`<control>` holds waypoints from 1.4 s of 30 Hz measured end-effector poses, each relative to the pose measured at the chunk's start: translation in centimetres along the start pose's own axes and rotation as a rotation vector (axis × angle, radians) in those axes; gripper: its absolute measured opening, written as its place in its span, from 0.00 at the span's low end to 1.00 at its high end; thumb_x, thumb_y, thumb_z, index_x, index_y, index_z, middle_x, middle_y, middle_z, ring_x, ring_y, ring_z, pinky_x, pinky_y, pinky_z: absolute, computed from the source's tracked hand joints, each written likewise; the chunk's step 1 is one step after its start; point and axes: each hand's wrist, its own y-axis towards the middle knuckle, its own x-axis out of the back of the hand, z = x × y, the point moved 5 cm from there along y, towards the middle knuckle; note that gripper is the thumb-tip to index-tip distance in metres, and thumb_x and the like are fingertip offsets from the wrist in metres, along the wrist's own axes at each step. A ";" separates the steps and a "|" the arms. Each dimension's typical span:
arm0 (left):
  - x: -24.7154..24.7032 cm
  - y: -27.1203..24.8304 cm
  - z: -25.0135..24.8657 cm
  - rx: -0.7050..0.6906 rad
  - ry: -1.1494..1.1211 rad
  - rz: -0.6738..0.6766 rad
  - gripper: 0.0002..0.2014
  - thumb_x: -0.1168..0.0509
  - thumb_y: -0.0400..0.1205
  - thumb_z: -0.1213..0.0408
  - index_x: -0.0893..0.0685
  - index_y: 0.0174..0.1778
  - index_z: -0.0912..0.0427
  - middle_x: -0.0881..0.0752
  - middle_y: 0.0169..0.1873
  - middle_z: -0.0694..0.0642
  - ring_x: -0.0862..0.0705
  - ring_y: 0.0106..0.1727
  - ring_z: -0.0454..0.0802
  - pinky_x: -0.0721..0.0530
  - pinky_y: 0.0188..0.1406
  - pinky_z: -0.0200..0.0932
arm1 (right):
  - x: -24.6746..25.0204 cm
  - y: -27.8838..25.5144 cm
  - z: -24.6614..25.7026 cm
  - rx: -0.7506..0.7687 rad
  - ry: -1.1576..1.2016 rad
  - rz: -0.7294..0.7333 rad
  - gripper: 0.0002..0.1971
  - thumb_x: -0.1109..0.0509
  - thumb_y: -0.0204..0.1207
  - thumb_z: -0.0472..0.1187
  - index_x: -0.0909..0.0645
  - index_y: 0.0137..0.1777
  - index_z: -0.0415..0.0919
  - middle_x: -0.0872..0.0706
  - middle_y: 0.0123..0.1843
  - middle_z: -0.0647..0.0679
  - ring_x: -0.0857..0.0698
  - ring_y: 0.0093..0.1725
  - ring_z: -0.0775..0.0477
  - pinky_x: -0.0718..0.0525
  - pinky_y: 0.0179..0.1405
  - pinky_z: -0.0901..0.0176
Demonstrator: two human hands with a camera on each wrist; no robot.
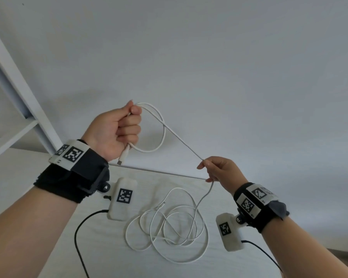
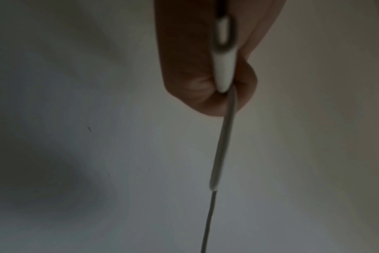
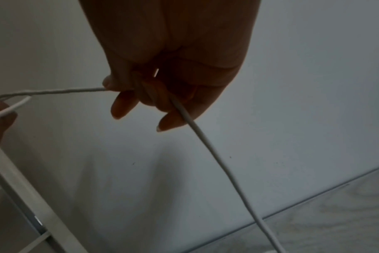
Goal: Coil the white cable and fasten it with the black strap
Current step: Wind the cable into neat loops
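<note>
My left hand [image 1: 119, 130] is raised in a fist and grips one loop of the white cable [image 1: 162, 135]; the cable's plug [image 1: 123, 157] hangs out below the fist. In the left wrist view the plug [image 2: 223, 68] points at the camera from the curled fingers [image 2: 195, 82]. From the fist the cable runs taut down to my right hand [image 1: 217, 169], which pinches it between thumb and fingers. In the right wrist view the cable [image 3: 206, 140] passes through the fingers [image 3: 123, 104] and drops down. The remaining cable lies in loose tangled loops [image 1: 169, 227] on the table. No black strap shows.
A white table [image 1: 28, 187] stands against a pale wall [image 1: 209, 57]. A white frame with slanted bars [image 1: 18, 97] rises at the left. Wrist cameras with black leads [image 1: 77, 237] hang under both forearms.
</note>
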 end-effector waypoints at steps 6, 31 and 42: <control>2.4 0.1 -2.9 -0.103 -0.247 0.001 0.12 0.43 0.80 0.55 0.24 0.31 0.52 0.34 0.14 0.49 0.47 0.18 0.40 0.38 0.10 0.33 | 1.4 -1.2 -2.4 -0.071 -0.086 -0.041 0.11 0.35 0.78 0.36 0.14 0.37 0.45 0.27 0.17 0.61 0.27 0.23 0.62 0.14 0.40 0.57; 0.9 -0.1 3.6 -0.065 0.262 -0.261 0.14 0.46 0.87 0.61 0.23 0.39 0.62 0.11 0.28 0.58 0.12 0.29 0.54 0.11 0.33 0.45 | -6.8 -4.5 5.9 0.055 -0.746 0.505 0.11 0.37 0.77 0.45 0.13 0.42 0.45 0.25 0.27 0.57 0.28 0.27 0.59 0.31 0.30 0.66; -0.5 -0.5 5.6 -0.003 0.573 -0.219 0.14 0.48 0.88 0.58 0.25 0.42 0.62 0.08 0.36 0.59 0.10 0.38 0.62 0.11 0.40 0.48 | -8.2 -5.5 10.2 0.253 -0.633 0.628 0.10 0.38 0.79 0.42 0.15 0.41 0.44 0.24 0.25 0.57 0.25 0.27 0.63 0.32 0.30 0.72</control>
